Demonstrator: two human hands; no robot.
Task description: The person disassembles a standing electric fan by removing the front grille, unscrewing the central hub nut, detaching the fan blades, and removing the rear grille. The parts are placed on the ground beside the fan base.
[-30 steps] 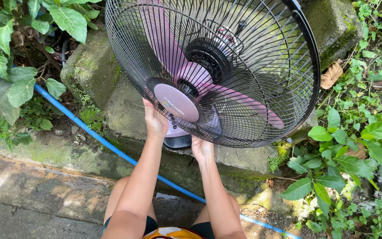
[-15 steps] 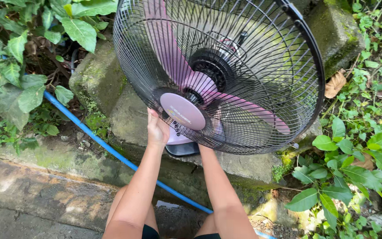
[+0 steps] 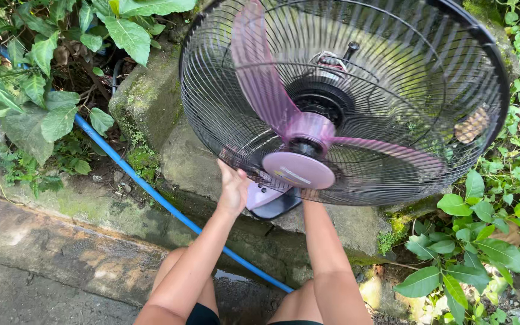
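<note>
Outdoors, seen from above, the scene ran from greenery on the left to greenery on the right, with an electric fan in the middle. At far left, broad green leaves (image 3: 43,114) hung over damp ground, and a blue hose (image 3: 151,192) slanted down from the upper left toward the person's knees. Below it lay a wet concrete ledge (image 3: 49,247).

Next came a mossy stone block (image 3: 157,114), and leaning over it the fan (image 3: 344,102) — a round black wire cage with pink translucent blades and a pale pink hub cap at its centre. The cage filled most of the upper frame and tilted toward the camera.

The left hand (image 3: 233,189) reached up to the lower left edge of the cage, fingers curled together against the wires, gripping the rim. Just right of it, under the hub, a pink and black piece of the fan's neck (image 3: 269,201) showed. The right hand (image 3: 308,195) was mostly hidden behind the lower grille — whether it was curled or spread could not be told; only the forearm rose clearly to the cage's underside.

At far right, more leafy plants (image 3: 489,241) crowded the ground, with a dry brown leaf (image 3: 472,125) showing through the wires.
</note>
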